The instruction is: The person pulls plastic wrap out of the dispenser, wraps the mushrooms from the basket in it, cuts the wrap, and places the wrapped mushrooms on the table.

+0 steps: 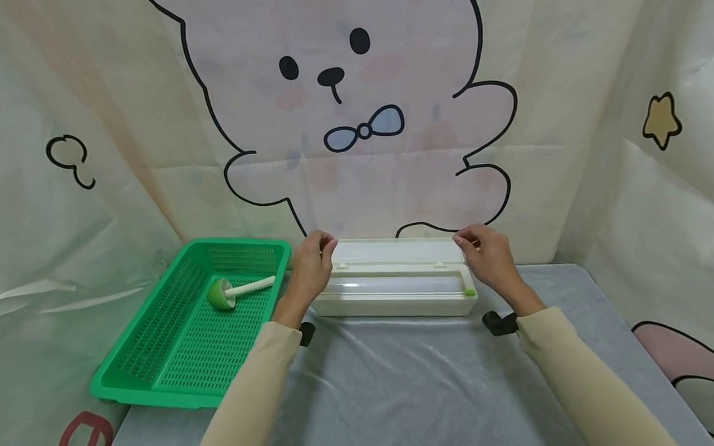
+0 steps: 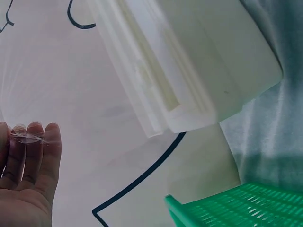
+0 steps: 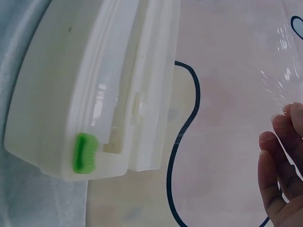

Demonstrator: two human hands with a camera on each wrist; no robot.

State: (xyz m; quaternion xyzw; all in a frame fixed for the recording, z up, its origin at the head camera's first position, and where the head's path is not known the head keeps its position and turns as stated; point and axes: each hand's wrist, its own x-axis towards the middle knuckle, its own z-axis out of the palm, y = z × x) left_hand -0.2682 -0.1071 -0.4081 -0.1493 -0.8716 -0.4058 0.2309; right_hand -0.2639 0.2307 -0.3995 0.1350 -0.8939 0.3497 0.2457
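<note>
A white cling film dispenser sits at the back of the table, its lid raised. A green slider cutter is at the right end of its front rail. My left hand is above the dispenser's left end, pinching a gathered bit of clear cling film between thumb and fingers. Above the right end, my right hand pinches the film too; in the right wrist view creases fan out from those fingertips. The film between the hands is nearly invisible in the head view.
On the left stands a green perforated basket, close to my left forearm. Inside it lies a tool with a green rounded head and white handle. Grey cloth covers the table. A printed curtain hangs right behind the dispenser.
</note>
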